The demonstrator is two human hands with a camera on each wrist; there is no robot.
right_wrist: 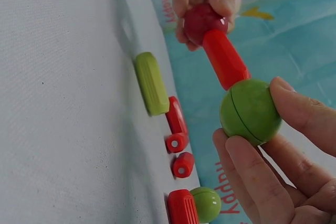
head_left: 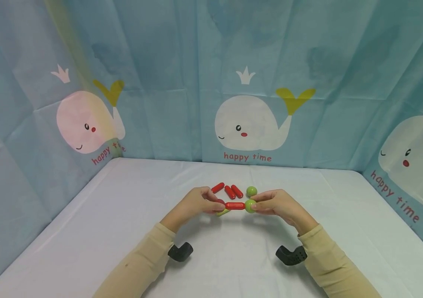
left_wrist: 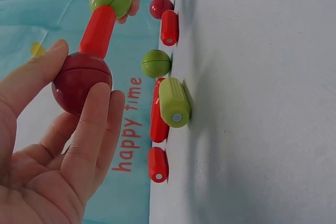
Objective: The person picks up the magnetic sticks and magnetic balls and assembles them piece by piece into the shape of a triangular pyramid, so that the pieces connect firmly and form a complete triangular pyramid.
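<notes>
Along the lower edge of the head view: two beige sleeves [head_left: 137, 265], two black wrist fittings [head_left: 180, 252] at the cuffs. Just above, at centre, left hand [head_left: 195, 201] pinches a dark red ball [left_wrist: 82, 85] between thumb and fingers; right hand [head_left: 278, 203] pinches a green ball [right_wrist: 251, 111] likewise. A red rod [head_left: 235, 205] spans the two balls, touching both, level in the head view and raised off the white tablecloth [head_left: 233, 256].

On the cloth near the left hand: one yellow-green rod [right_wrist: 151, 83], partly hidden in the head view, whole in the right wrist view at left of centre. Farther back, loose red rods [head_left: 217, 188]: head view shows three; right wrist view shows four, the extra one at bottom centre in front of the loose green ball [head_left: 251, 191]. Left wrist view alone shows a loose dark red ball [left_wrist: 159, 7], upper centre. Both wrist views show silver discs [left_wrist: 177, 117] in rod ends.

Count, held plus loose: five red rods, one yellow-green rod, two green balls, two dark red balls.

Farthest: blue curtain [head_left: 159, 124] across the top of the head view, printed with three whales [head_left: 248, 122] and three "happy time" captions [head_left: 247, 157].
</notes>
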